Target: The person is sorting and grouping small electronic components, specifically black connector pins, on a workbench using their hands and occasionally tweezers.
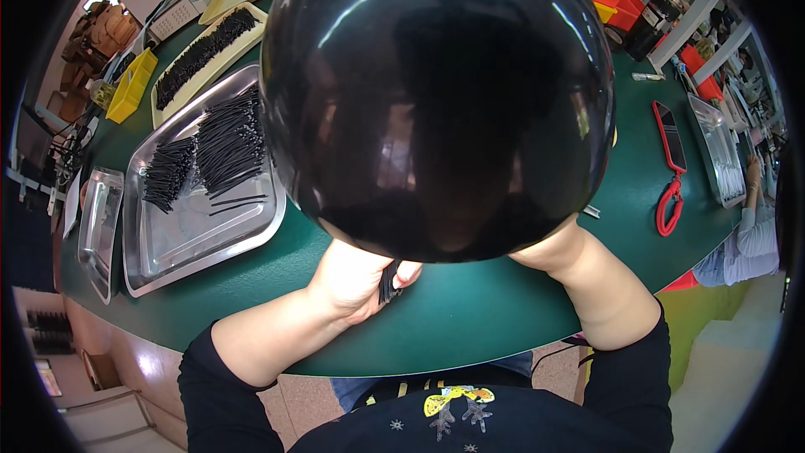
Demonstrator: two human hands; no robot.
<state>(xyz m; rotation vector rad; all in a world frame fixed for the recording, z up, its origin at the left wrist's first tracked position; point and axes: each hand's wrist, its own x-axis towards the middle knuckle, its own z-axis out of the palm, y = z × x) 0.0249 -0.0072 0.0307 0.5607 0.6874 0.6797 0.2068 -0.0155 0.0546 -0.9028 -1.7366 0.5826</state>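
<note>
A large glossy black dome [444, 117], perhaps a lamp hood, hangs in front of me and hides much of the work area. Below its lower left edge my left hand [348, 281] is closed round a bundle of thin black wire-like pieces [388, 283], whose ends stick out below the thumb. My right hand [553, 249] reaches under the dome's lower right edge; its fingers are hidden, so what it touches does not show. To the left, a metal tray [197, 243] holds two heaps of similar black pieces [231, 143], with a few lying loose.
A narrow metal tray [102, 235] stands at far left. Behind are a cream tray [163, 113] of black pieces and a yellow bin [132, 88]. A red-cased phone [669, 136] with a strap lies right on the green table [470, 327]. Other people sit at the far left and right.
</note>
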